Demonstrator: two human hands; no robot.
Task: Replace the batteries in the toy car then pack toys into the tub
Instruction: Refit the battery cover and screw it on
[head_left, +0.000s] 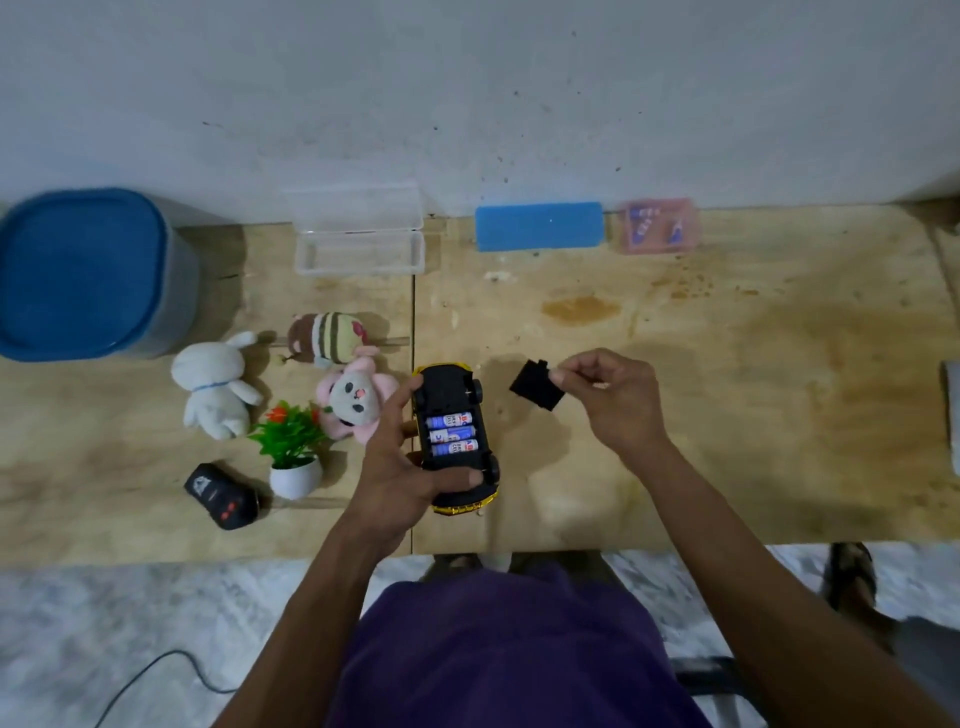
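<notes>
Lying belly-up in the left hand (402, 467), the yellow-and-black plastic toy car (457, 439) sits near the front edge of the pale plywood table (727, 415), its open battery bay showing three blue-and-white cylindrical batteries (452, 434) side by side. That hand is clasped round the car, thumb across the near end and fingers along the 9 o'clock side. At 2 o'clock from the car, apart from it, the right hand (615, 400) pinches the black plastic battery cover (535, 387) between thumb and fingertips, above the tabletop. At 9 o'clock, just beside the left hand, lies a pink-and-grey plush toy (353, 400); past it a small green artificial plant in a white pot (291, 449), a white plush rabbit (215, 389) and a striped brown plush (330, 338). A black remote controller (221, 496) rests at 8 o'clock. Far off at 10 o'clock stands the blue-lidded plastic tub (83, 275). At 12 o'clock sits an open clear plastic box (358, 244).
</notes>
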